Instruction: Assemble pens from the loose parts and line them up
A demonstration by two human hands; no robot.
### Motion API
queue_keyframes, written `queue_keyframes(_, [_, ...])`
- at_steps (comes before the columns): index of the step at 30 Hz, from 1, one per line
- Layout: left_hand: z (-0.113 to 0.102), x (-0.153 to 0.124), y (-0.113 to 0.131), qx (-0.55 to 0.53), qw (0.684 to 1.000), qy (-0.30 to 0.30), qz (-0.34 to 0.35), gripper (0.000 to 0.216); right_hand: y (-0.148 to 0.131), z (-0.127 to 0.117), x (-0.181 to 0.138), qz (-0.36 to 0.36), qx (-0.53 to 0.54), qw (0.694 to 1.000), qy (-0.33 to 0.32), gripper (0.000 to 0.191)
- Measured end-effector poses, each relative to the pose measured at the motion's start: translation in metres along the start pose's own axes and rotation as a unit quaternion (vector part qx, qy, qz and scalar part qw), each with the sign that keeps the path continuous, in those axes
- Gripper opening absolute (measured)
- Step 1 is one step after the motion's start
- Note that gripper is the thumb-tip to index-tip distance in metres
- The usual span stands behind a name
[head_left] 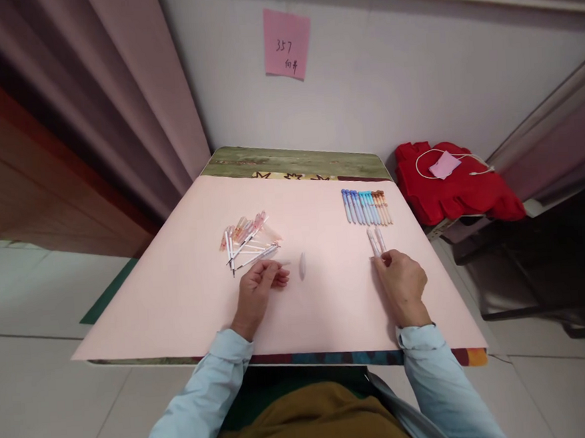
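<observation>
My left hand point(262, 288) is closed in a pinch at the left of the table, just below a loose pile of pen parts. From its fingertips juts a thin pale piece point(284, 264), too small to name surely. White pen refills point(229, 250) and pinkish pen barrels point(246, 229) make up the pile. Between my hands lies a single pale pen barrel point(302, 265). My right hand point(402, 285) pinches the near end of a pale pen point(373, 243), and a second pale pen point(381, 239) lies close beside it. Its fingertips partly hide both near ends.
Beyond my right hand, several blue, turquoise and brown pens point(366, 207) lie side by side in a row. Pink paper point(189, 313) covers the table. A red cushion point(455, 181) with a white cord is at the right, and a wall point(362, 74) rises behind.
</observation>
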State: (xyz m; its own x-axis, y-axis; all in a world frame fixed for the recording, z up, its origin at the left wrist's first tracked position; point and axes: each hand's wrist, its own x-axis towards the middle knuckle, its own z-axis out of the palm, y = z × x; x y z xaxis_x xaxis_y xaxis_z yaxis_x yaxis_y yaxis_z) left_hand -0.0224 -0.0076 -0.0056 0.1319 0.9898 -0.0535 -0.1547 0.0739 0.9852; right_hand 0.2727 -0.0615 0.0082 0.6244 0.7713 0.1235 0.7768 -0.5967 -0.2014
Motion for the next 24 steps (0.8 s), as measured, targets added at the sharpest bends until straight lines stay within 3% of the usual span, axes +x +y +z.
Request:
queue_keyframes(7, [0.002,0.0,0.001,-0.01,1.0,0.008,-0.004,0.033,0.01,-0.003,0.0,0.018,0.047,0.997,0.055,0.038])
queue_keyframes(12, [0.002,0.0,0.001,-0.006,1.0,0.009,-0.003,0.033,0.015,0.002,0.001,0.0,0.047,0.999,0.024,0.055])
queue_keyframes(18, [0.001,0.001,-0.001,0.0,1.0,0.01,-0.002,0.03,0.011,0.007,-0.001,0.001,0.026,1.0,0.007,0.036])
queue_keyframes(24, [0.002,0.0,-0.002,0.001,1.0,0.006,0.004,0.029,0.012,0.005,0.001,0.003,0.035,0.999,0.003,0.034])
